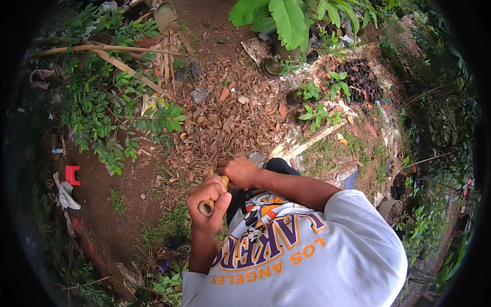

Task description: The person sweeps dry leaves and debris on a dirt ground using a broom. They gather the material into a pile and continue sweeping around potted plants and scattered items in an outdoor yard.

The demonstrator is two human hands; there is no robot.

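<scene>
My left hand (209,197) is wrapped around a hollow bamboo pole (206,207), close to its open upper end, with the thumb lying along it. Farther down the same pole, my right hand (239,172) is closed around it, its forearm crossing in front of my body. The pole's lower part is hidden behind my hands, so what it ends in cannot be seen. Beyond my hands, dry brown leaves (226,119) cover the ground. A dark shoe or trouser leg (282,165) shows just past my right forearm.
Leafy cut branches (103,99) and a long stick (115,48) lie to the left. A red plastic stool (72,175) stands at far left. A wooden plank (312,142) lies ahead right, near small plants (315,115). Large green leaves (289,21) overhang the top.
</scene>
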